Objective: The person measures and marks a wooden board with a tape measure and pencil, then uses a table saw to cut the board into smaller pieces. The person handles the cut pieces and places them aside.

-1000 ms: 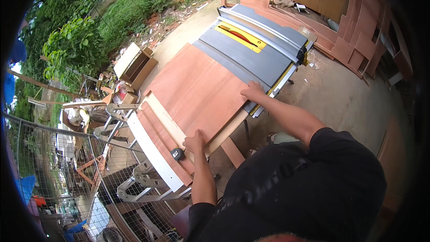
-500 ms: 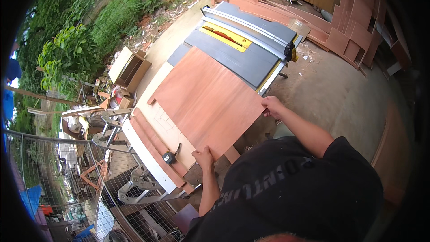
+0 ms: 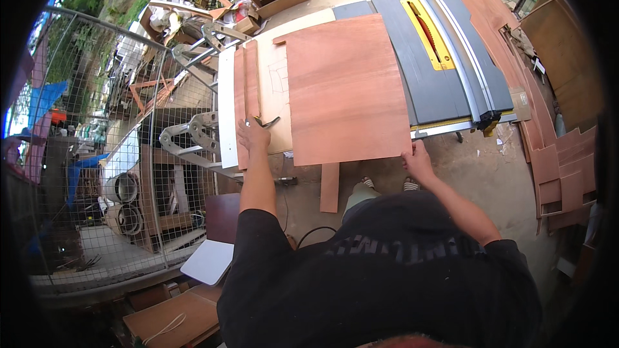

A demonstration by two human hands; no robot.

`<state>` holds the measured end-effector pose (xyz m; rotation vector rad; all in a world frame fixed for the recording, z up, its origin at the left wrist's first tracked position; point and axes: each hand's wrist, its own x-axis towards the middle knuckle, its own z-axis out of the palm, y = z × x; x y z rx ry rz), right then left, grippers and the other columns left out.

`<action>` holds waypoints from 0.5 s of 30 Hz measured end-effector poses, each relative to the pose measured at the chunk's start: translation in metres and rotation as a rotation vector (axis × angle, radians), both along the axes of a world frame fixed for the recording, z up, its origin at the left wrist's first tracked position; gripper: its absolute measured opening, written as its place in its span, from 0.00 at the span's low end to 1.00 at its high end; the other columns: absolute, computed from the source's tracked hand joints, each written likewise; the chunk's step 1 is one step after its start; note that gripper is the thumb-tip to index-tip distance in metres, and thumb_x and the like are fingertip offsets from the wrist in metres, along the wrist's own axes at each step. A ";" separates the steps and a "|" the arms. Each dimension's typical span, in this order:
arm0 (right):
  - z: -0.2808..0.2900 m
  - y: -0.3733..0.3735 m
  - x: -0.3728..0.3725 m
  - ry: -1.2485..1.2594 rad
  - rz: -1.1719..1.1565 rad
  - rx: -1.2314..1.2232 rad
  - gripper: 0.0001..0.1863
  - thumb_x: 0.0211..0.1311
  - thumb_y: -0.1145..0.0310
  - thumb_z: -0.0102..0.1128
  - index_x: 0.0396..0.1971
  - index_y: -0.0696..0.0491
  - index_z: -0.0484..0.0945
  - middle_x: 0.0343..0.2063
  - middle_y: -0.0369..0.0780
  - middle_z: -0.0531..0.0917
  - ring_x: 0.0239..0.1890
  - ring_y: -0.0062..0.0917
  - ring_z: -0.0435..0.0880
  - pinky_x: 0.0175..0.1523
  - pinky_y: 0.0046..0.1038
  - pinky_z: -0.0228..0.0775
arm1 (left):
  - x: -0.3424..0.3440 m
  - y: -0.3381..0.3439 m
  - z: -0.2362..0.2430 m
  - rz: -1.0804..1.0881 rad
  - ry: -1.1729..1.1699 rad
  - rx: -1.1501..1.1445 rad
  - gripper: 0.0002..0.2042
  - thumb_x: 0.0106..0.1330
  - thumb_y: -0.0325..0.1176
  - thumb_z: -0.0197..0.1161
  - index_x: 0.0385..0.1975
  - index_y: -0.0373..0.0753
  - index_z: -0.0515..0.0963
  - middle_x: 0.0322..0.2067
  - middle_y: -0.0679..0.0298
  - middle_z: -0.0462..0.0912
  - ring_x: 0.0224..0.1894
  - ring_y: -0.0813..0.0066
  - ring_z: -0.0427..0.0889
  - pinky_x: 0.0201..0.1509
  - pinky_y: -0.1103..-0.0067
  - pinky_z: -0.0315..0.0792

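Right hand (image 3: pixel 418 163) pinches reddish sheet (image 3: pixel 348 90) at near right corner; left hand (image 3: pixel 255 135) covers tape measure (image 3: pixel 271 122), grip unclear

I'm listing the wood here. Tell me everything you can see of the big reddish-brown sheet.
The sheet looks like thin plywood: flat, roughly rectangular, reddish-brown, with darker streaks running side to side and a small tab jutting from its far left corner. It lies over the pale board and part of the grey saw table, near edge jutting past the board. The right hand holds its near right corner.
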<state>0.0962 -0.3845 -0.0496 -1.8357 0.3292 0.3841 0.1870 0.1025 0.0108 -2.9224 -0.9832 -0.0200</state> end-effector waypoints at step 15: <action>0.089 0.031 0.076 -0.112 0.187 -0.066 0.26 0.67 0.43 0.61 0.45 0.54 0.78 0.35 0.45 0.86 0.33 0.34 0.87 0.37 0.36 0.80 | 0.015 -0.091 0.035 -0.712 -0.249 -1.142 0.36 0.48 0.16 0.68 0.61 0.48 0.69 0.56 0.57 0.67 0.59 0.58 0.72 0.59 0.69 0.72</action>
